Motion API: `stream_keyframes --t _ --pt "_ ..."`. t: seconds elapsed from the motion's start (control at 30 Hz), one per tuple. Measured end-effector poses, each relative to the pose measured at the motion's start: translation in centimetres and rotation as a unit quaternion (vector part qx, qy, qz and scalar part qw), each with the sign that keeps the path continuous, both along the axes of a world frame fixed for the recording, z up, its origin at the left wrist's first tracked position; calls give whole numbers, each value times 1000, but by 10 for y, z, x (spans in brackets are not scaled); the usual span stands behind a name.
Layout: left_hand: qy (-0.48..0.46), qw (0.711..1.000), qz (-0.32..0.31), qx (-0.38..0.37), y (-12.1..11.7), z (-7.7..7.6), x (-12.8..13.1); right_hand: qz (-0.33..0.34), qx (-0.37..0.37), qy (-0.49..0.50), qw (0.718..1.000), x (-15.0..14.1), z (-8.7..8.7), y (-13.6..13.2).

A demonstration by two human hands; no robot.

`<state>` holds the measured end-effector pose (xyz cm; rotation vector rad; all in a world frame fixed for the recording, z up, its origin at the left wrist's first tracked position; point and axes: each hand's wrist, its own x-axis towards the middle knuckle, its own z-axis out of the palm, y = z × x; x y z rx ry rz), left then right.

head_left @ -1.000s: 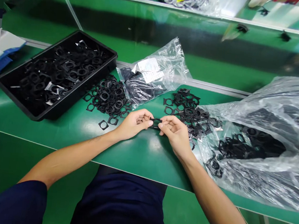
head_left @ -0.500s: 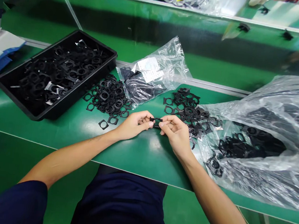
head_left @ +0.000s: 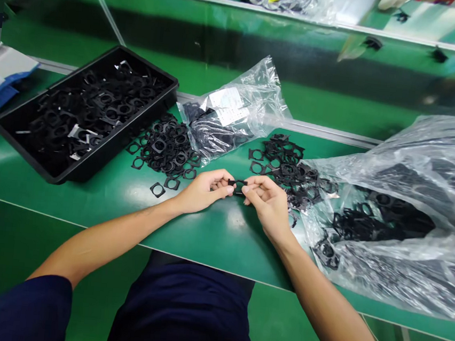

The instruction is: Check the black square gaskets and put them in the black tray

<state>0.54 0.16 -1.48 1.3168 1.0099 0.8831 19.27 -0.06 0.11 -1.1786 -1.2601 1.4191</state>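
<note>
Between my two hands is a small black plastic frame [head_left: 238, 183] with an opening in its middle, held just above the green tabletop. My left hand [head_left: 212, 188] pinches its left end between thumb and fingers. Its right end is gripped the same way by my right hand [head_left: 265, 198]; the fingertips cover part of the frame. A pile of flat black rings with squarish corners [head_left: 167, 146] lies beyond my left hand. Past my right hand spreads another heap of black frames [head_left: 288, 163], partly hidden by that hand.
A black bin [head_left: 60, 178] full of black parts stands at the left. Behind my hands lies a clear plastic bag [head_left: 254, 95] with labels and black parts. A large open plastic bag [head_left: 399, 267] spills parts on the right. A shelf edge [head_left: 211, 0] runs across the back.
Hardly anything differs. Both hands stay in place on the black frame, which looks turned very slightly, its opening showing a little more.
</note>
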Motion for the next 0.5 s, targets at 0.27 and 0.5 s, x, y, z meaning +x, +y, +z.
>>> stream_keyframes --t 0.27,0.5 --pt "6 1000 -2 -1 0 -1 0 1 -1 -2 1000 -1 0 1" --pt "7 1000 -7 -1 0 -1 0 14 19 -33 999 0 -1 0"
